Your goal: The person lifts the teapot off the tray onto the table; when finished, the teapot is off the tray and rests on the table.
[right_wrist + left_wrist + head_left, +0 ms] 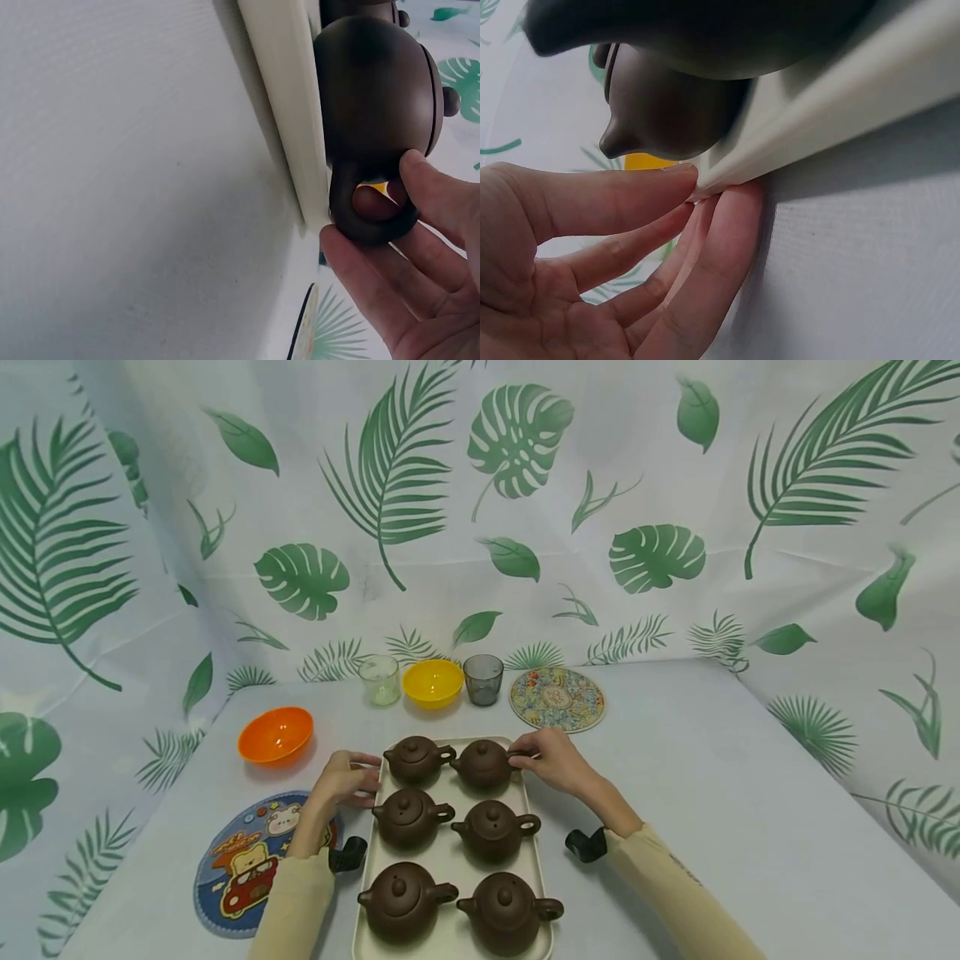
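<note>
Several dark brown lidded teapots stand in two columns on a cream tray (450,860). My right hand (555,762) grips the handle of the far right teapot (483,766). In the right wrist view, its thumb and fingers close round the loop handle (367,225), beside the tray's edge. At the tray's far left corner is my left hand (348,778). The left wrist view shows its thumb on the rim (780,139) and its fingertips under it, pinching the edge. Nearest that hand stands the far left teapot (415,760), its spout pointing left.
Behind the tray are a clear glass (380,681), a yellow bowl (433,683), a grey glass (483,680) and a round patterned mat (557,699). An orange bowl (275,737) sits at left. A blue cartoon mat (240,868) lies partly beneath the left forearm.
</note>
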Demonstrator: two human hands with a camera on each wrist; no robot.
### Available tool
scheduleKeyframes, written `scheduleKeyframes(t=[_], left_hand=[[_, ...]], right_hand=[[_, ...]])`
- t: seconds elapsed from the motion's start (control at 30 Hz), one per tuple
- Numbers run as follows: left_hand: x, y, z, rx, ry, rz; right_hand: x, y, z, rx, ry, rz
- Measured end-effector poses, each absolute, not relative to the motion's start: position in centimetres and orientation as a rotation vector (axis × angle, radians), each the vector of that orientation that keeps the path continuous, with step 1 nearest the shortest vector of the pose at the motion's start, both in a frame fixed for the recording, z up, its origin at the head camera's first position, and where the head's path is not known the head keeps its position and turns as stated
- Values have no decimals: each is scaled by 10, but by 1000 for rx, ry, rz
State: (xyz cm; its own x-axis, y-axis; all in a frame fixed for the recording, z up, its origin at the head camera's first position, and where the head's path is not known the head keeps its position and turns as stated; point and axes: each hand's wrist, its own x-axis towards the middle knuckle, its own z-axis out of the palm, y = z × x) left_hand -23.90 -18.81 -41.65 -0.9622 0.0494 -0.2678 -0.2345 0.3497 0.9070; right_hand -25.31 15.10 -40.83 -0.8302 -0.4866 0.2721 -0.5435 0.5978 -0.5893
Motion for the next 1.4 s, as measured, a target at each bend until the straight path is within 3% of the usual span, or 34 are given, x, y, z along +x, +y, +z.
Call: scheduleKeyframes(t=[0.73,1.4], left_hand=[[-240,-191,-419,-220,2339,1663],[-241,-189,-419,-198,2357,1656]], right_hand=[[-254,173,-400,865,-2671,1188],[-244,319,-392,448,-2812,1191]])
